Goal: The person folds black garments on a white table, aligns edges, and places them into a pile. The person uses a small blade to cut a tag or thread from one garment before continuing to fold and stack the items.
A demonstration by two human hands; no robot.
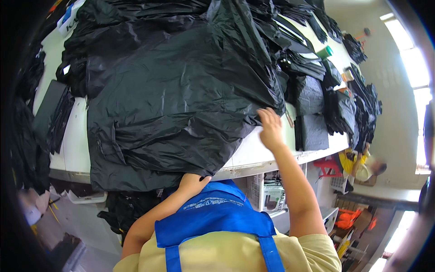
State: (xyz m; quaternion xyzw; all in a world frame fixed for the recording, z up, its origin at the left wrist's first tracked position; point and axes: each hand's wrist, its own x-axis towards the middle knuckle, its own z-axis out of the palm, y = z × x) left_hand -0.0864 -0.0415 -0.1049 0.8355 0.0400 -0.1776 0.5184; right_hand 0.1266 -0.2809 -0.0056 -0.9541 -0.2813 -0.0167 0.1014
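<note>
A large, wrinkled black sheet (167, 81) of thin, shiny plastic-like material lies spread over the white table in front of me. Its near part is folded into loose creases and hangs over the front edge. My left hand (194, 185) is closed on the sheet's near edge at the table front, its fingers partly hidden by the material. My right hand (270, 129) is open, fingers stretched out at the sheet's right edge, touching or just above it, with nothing visible in its grasp.
Folded black stacks (311, 131) stand to the right on the white table (247, 152), with a green roll (325, 52) beyond them. More black bundles (53, 118) lie at the left. White crates (256, 192) sit under the table edge. Another person (362, 170) is at the far right.
</note>
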